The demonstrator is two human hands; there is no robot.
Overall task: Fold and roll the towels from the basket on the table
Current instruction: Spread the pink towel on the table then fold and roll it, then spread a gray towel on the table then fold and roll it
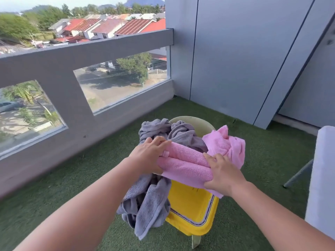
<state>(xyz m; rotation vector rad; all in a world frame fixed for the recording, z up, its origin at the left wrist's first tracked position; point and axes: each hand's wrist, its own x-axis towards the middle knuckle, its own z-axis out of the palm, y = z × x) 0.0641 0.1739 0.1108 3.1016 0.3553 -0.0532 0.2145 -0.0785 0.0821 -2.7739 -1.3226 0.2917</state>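
Nearest, the right hand curls round the right end of the pink towel; slightly farther, the left hand grips its left end. Its long axis runs side to side between them, across the rim of the yellow basket, grey towels behind; the white surface stands off right

both bare forearms reach forward from the lower corners and converge ahead of the body. the left hand is palm-down, its fingers curled over the left end of a fluffy pink terry towel, gripping it. the right hand, also palm-down, lies on the towel's right part, fingers spread over the top and thumb tucked under its near edge, holding it.
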